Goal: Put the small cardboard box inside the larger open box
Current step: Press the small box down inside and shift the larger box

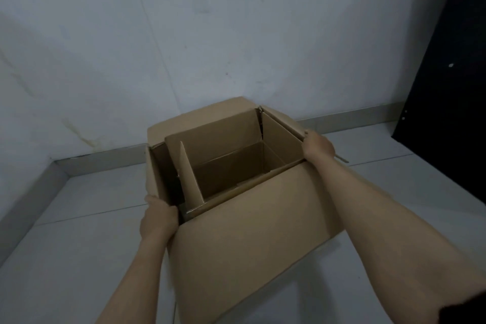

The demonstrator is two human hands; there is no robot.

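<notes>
The larger open box [252, 239] stands on the floor in a corner, its tall front wall facing me. The small cardboard box [231, 166] sits inside it, open on top, with one flap upright on its left and a dark gap between the two boxes on that side. My left hand [159, 218] grips the larger box's near-left corner, fingers hooked into the gap. At the near-right corner my right hand [317, 147] is closed on the edge of the right flap. The small box's inside looks bare.
White walls [184, 34] meet behind the boxes, with a grey skirting along the tiled floor [79, 218]. A dark panel [452, 73] stands at the far right. Open floor lies to the left and right of the boxes.
</notes>
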